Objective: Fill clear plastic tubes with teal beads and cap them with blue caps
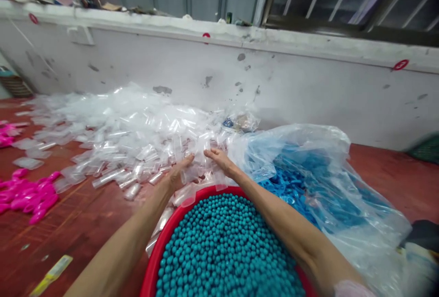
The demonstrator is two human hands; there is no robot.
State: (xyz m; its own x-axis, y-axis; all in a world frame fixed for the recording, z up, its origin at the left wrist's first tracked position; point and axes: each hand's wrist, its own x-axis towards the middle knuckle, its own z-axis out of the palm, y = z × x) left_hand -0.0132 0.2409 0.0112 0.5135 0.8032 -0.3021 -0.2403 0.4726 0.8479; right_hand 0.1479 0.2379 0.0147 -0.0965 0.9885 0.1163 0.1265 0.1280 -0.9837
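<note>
Just beyond the far rim of a red tub, both my hands reach into the near edge of a heap of clear plastic tubes. My left hand is curled against the left side of a bunch of clear plastic tubes. On the right side of this bunch lies my right hand, with its thumb and fingers bent toward the left. Some fingertips are hidden among the see-through plastic. Teal balls fill the tub beneath my forearms. A few tubes rest at the tub's far rim.
On the right, a clear plastic bag holds blue plastic pieces. Bright pink plastic pieces lie on the red floor at left. A white wall with a ledge stands behind the heap. A yellow strip lies bottom left.
</note>
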